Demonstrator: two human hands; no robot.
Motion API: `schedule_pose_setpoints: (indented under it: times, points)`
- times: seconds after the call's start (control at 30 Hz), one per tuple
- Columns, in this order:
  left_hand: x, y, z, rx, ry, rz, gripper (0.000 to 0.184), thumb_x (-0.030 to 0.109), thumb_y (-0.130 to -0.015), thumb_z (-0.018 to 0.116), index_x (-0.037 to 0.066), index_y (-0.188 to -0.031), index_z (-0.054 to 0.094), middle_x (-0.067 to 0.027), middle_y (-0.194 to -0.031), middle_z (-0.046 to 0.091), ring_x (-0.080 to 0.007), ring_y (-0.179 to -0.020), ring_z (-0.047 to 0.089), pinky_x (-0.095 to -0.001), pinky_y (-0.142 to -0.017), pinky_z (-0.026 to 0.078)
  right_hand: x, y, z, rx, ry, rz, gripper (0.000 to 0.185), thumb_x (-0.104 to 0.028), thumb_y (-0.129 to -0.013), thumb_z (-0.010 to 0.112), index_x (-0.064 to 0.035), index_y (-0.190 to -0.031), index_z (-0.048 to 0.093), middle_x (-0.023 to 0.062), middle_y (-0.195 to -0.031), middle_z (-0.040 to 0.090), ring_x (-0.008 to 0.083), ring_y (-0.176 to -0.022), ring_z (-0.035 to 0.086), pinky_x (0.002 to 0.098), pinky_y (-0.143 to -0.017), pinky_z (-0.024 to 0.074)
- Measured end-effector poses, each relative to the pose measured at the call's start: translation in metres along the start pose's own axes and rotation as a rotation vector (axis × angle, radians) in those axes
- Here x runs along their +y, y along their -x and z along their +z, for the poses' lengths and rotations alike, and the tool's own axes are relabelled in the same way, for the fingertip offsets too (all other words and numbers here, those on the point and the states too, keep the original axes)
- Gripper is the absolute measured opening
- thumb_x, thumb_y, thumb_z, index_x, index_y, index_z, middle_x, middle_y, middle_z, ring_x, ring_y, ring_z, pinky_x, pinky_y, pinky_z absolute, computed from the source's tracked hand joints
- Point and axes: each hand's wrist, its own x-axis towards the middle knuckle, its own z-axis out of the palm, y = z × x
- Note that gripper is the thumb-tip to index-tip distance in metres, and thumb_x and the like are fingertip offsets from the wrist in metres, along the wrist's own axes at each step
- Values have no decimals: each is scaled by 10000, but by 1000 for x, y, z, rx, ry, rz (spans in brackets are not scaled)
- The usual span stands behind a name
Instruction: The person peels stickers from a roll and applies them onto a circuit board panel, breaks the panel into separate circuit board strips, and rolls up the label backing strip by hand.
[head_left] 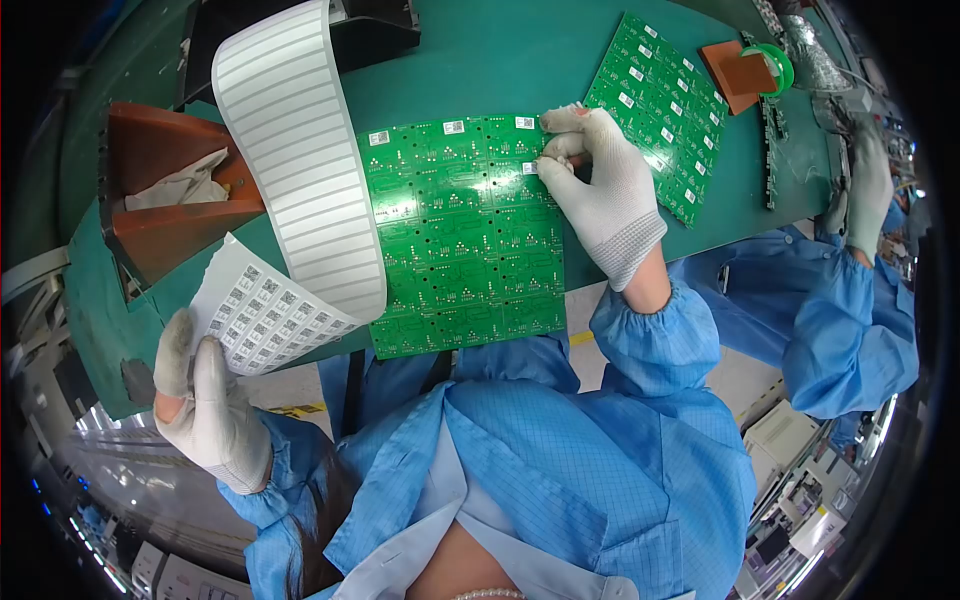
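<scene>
My left hand [212, 405], gloved with bare fingertips showing, is closed on the lower left edge of a white sheet of QR-code labels [265, 315]. My right hand [603, 185], in a white glove, is over the upper right of a green circuit board panel [465, 255]. Its thumb and fingers are pinched together at a small white label [530, 168], which lies against or just above the panel; I cannot tell which. Three more labels stick along the panel's top edge, one of them a QR label [524, 122] beside my fingers.
A long strip of blank white labels [300, 150] curls down over the panel's left edge. A brown bin [165, 235] with a cloth stands at left. Another labelled panel [660, 110] lies at right, near a green tape roll [780, 70]. A co-worker's gloved hand [868, 190] is far right.
</scene>
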Motion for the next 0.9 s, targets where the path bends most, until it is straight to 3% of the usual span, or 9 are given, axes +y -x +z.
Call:
schedule_pose_setpoints:
  times: [0.07,0.17,0.27,0.4,0.5,0.57,0.73,0.83,0.9]
  points:
    - [-1,0,0,-39,19,5,467,14,-969,611,-125,-1402,503,-241,-1273,646,-274,-1108,679,-330,-996,526,1,0,1,6,44,-41,315,0,-842,686,4,-1152,627,23,-835,665,120,-756,633,266,-764,531]
    - [3,1,7,-48,-6,-34,450,2,-974,593,-122,-1398,506,-243,-1251,658,-268,-1099,682,-336,-994,522,-1,0,0,33,60,-56,306,3,-836,687,6,-1136,631,24,-823,659,113,-758,633,262,-764,530]
    - [-1,0,14,-26,70,-51,396,-33,-944,585,-138,-1325,573,-270,-1216,675,-277,-1093,680,-378,-1041,483,0,-1,-1,78,113,-56,254,-73,-814,687,-114,-1061,641,14,-788,686,240,-805,656,401,-830,469]
    - [5,4,10,-79,18,-23,424,-66,-881,604,-134,-1299,596,-240,-1218,685,-275,-1093,674,-362,-1023,478,-15,5,4,114,410,-226,286,-83,-801,675,-121,-1083,648,18,-818,665,294,-873,609,435,-813,442]
    - [11,2,11,-222,-84,13,517,-67,-800,739,-104,-1301,613,-193,-1221,697,-253,-1104,671,-365,-1013,492,-13,5,2,167,438,-316,419,-44,-768,723,-74,-1180,650,135,-1083,623,333,-1016,606,458,-914,458]
    - [17,4,21,-345,53,-27,568,-106,-808,683,-65,-1364,577,-173,-1253,680,-228,-1114,664,-325,-1000,496,-13,5,-3,210,446,-350,511,-23,-748,750,-67,-1245,640,175,-1166,579,349,-1084,590,451,-930,472]
    - [25,9,43,-402,68,-165,525,-133,-767,745,-54,-1272,625,-149,-1206,695,-212,-1103,669,-336,-961,532,-70,35,-4,35,-55,-490,436,-18,-709,778,-24,-1137,695,118,-1074,665,324,-980,622,423,-897,476]
    - [24,13,50,-405,147,-246,506,-145,-776,735,-53,-1262,629,-150,-1210,692,-212,-1099,671,-339,-964,541,-96,33,5,-92,-63,-628,458,-74,-723,801,-57,-1168,693,101,-1027,685,313,-961,630,419,-888,469]
    - [24,14,49,-417,133,-229,492,-144,-783,734,-51,-1256,633,-151,-1211,692,-215,-1100,672,-341,-966,544,-96,33,17,-147,-99,-561,466,-101,-747,805,-66,-1197,690,100,-1012,696,306,-947,635,408,-875,475]
